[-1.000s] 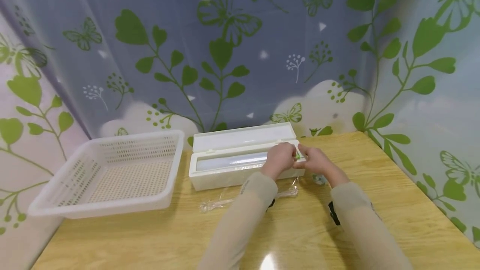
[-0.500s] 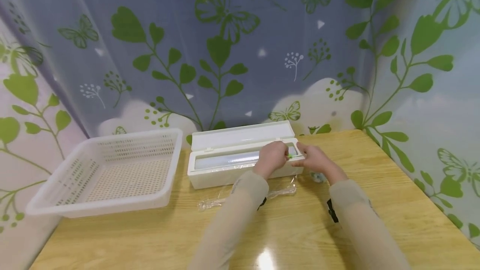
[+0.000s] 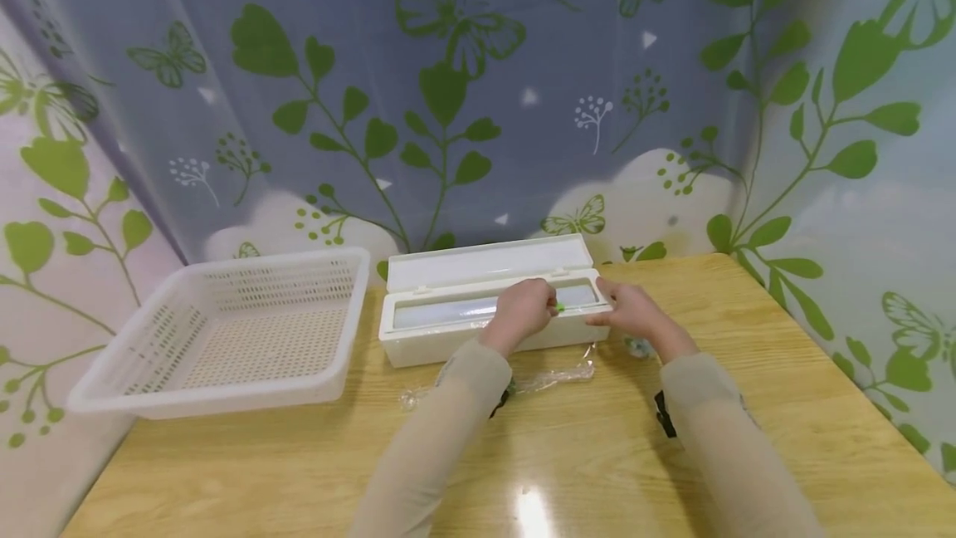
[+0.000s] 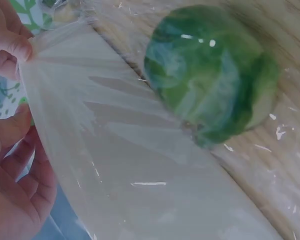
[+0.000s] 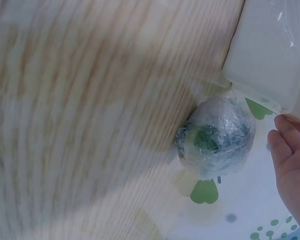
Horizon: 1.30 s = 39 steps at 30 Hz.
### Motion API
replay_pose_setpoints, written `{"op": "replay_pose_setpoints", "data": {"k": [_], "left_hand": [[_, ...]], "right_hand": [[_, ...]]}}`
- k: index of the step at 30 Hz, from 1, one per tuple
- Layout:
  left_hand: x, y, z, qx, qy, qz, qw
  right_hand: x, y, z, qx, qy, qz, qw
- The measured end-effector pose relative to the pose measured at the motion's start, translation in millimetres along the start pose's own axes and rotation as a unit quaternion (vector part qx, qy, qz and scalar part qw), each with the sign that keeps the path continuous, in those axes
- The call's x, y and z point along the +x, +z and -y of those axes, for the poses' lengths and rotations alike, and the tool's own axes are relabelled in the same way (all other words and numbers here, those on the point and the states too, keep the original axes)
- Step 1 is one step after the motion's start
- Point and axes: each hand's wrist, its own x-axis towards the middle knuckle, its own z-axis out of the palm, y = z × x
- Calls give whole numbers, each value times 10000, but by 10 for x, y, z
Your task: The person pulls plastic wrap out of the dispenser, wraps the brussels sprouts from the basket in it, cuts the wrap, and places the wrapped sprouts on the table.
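Observation:
A white cling film dispenser (image 3: 421,349) lies on the table, its lid (image 3: 489,264) tipped back and a roll showing inside. My left hand (image 3: 521,310) pinches a small green slide cutter (image 3: 561,306) on the dispenser's top edge, right of the middle. My right hand (image 3: 636,311) grips the dispenser's right end, thumb on top and fingers at the front. Clear cling film (image 4: 115,150) hangs over the front onto the table. Under it, in the left wrist view, sits a round leafy green vegetable (image 4: 210,75) like a small cabbage; my left forearm hides it in the head view.
A film-wrapped ball (image 5: 217,135) with green inside rests on the wooden table (image 5: 80,120) by the dispenser's right end. To the left stands a white perforated plastic basket (image 3: 217,401). A leaf-printed curtain (image 3: 515,148) closes off the back.
My left hand has slid leftward along the dispenser with the green cutter, away from my right hand. The right hand keeps its place at the right end.

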Motion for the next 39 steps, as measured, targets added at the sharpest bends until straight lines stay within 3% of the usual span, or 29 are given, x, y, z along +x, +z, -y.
{"op": "replay_pose_setpoints", "data": {"k": [14,23,31,39], "left_hand": [[-249,-119,343,34,83,-93,9999],[-423,-179,634,58,-70,-46,9999],[-490,-205,734,-42,-59,-71,9999],[-624,-275,896,164,-242,7,9996]], "right_hand": [[-41,-10,26,-62,-68,-45,9999],[-8,7,7,-28,-21,10,10000],[10,-7,-13,52,-31,20,10000],[-16,-2,-13,90,-98,53,9999]]}}
